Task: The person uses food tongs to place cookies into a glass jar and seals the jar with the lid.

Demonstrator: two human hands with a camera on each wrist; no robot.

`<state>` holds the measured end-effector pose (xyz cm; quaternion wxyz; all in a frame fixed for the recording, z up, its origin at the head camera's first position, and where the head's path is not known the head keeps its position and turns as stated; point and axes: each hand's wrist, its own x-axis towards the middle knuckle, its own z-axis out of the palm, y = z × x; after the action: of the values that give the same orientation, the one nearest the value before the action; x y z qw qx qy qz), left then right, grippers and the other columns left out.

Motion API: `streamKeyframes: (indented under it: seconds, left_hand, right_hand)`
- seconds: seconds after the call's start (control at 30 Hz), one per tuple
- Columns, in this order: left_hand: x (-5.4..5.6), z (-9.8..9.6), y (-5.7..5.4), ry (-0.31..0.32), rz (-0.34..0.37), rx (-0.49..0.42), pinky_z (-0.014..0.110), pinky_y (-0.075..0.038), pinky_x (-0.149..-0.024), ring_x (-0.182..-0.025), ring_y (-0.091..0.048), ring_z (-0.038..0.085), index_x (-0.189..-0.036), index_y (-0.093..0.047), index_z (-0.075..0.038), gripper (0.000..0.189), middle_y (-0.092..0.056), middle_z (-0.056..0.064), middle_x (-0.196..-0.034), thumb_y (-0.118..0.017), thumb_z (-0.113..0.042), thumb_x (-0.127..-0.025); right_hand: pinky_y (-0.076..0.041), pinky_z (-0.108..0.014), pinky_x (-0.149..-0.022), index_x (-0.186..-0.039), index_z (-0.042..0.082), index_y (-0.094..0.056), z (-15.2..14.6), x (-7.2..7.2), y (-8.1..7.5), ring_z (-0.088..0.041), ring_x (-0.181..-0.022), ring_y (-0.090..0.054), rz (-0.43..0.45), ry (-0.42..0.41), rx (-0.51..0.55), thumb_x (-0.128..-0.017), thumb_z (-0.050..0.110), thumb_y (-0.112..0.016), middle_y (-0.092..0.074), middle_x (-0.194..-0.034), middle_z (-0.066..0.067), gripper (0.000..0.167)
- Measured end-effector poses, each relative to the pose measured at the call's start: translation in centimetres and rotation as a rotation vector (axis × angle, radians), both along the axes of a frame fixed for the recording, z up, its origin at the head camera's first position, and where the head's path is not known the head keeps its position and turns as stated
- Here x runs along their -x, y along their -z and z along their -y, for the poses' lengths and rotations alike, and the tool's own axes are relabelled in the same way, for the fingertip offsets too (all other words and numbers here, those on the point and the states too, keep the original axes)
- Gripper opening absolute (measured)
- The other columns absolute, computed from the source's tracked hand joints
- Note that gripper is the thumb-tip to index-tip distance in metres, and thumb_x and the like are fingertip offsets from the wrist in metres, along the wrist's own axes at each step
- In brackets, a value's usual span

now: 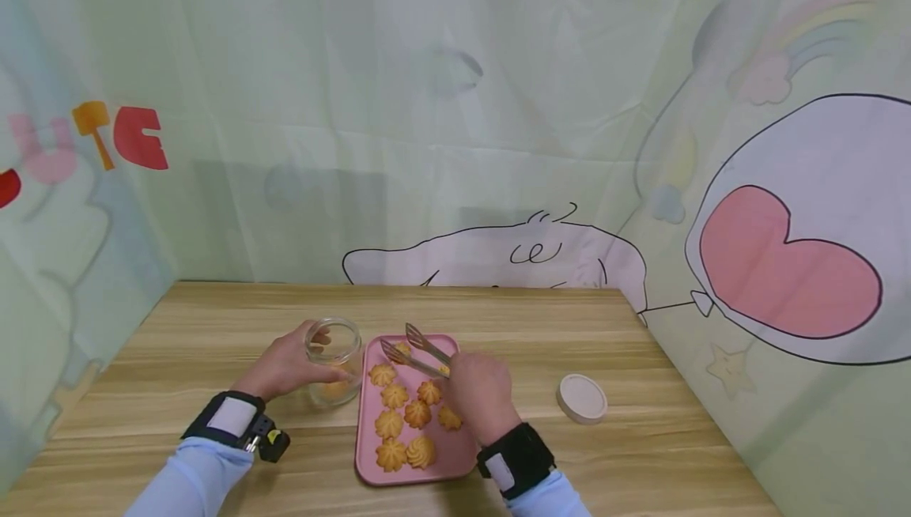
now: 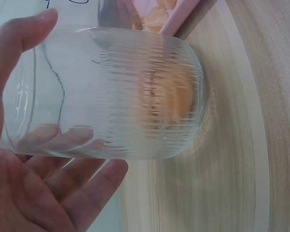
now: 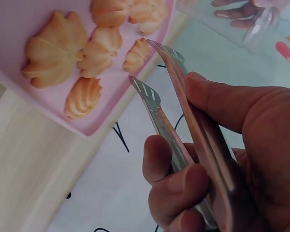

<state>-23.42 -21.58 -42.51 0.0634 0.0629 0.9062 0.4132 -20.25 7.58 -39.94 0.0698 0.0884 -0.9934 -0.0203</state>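
My left hand point(image 1: 285, 363) holds a clear glass jar point(image 2: 87, 92) round its side, thumb on one side and fingers on the other. The jar stands upright on the table just left of a pink tray point(image 1: 451, 466). At the jar's bottom lies a golden cookie point(image 2: 169, 94), blurred by the ribbed glass. My right hand point(image 1: 481, 390) grips metal tongs point(image 3: 205, 140) with slotted tips. The tongs' arms are spread above the tray's far part, with nothing between the tips. Several piped, ridged cookies point(image 1: 394, 396) lie on the tray, some partly hidden by my right hand.
A round white lid point(image 1: 582, 398) lies on the wooden table point(image 1: 640, 454), right of the tray and my right hand. A printed cloth point(image 1: 285, 130) with cartoon figures hangs behind the table and along its sides.
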Motion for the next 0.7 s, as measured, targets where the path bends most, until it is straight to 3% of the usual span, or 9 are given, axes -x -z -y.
streamKeyframes:
  seconds: [0.33, 0.7]
  left_hand:
    - [0.0, -0.1, -0.2, -0.001, 0.003, 0.002, 0.064, -0.050, -0.104, -0.130, -0.055, 0.052, -0.148, -0.045, 0.009, 0.096, -0.055, 0.033, -0.144, -0.095, -0.036, -0.079]
    - [-0.1, -0.1, -0.1, 0.002, 0.004, -0.001, 0.065, -0.049, -0.104, -0.130, -0.055, 0.054, -0.149, -0.044, 0.009, 0.096, -0.054, 0.035, -0.145, -0.095, -0.035, -0.080]
  right_hand:
    - [-0.033, -0.025, -0.045, -0.084, 0.007, -0.066, -0.3, -0.3, 0.8, -0.013, -0.049, -0.043, 0.031, -0.004, 0.037, -0.094, 0.041, -0.082, -0.047, -0.060, 0.000, 0.039]
    - [-0.042, -0.029, -0.046, -0.083, 0.009, -0.067, -1.1, -1.4, 0.6, -0.012, -0.055, -0.048, 0.035, 0.019, 0.110, -0.092, 0.035, -0.085, -0.050, -0.064, 0.001, 0.033]
